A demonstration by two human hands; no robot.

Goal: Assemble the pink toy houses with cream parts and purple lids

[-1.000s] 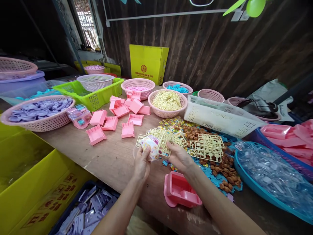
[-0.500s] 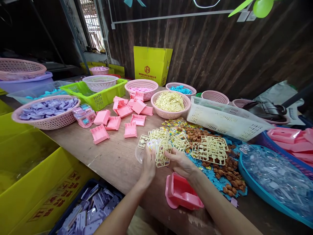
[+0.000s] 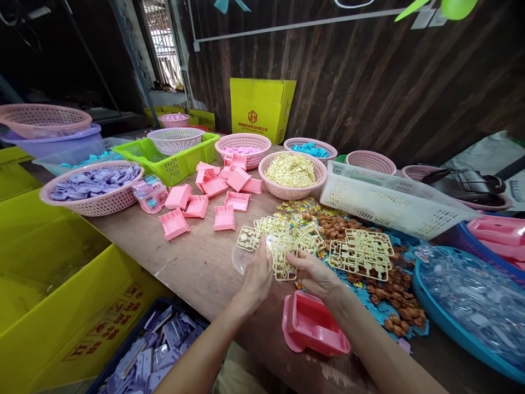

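Observation:
Above the near middle of the table, my left hand (image 3: 259, 275) points its fingers up and is closed on a clear plastic piece (image 3: 239, 259), whose rounded edge shows left of the hand. My right hand (image 3: 315, 273) pinches the edge of a cream plastic sprue frame (image 3: 284, 264) between thumb and fingers, close beside the left hand. Several more cream sprues (image 3: 363, 253) lie just beyond and to the right. Below my right forearm a hollow pink plastic shell (image 3: 297, 320) rests on the table. What my left fingertips touch is partly hidden.
Brown figures (image 3: 396, 298), blue pieces and small colourful packets are heaped right of my hands. A blue tub (image 3: 426, 309) of clear parts stands farther right. Pink trays (image 3: 174, 224) lie left, before baskets (image 3: 283, 191) of parts. Yellow cartons (image 3: 102, 306) flank the table's left edge.
The view has shifted slightly, so the table's contents sit a little farther right. My left fingers have straightened upward beside the sprue; my right hand still pinches it.

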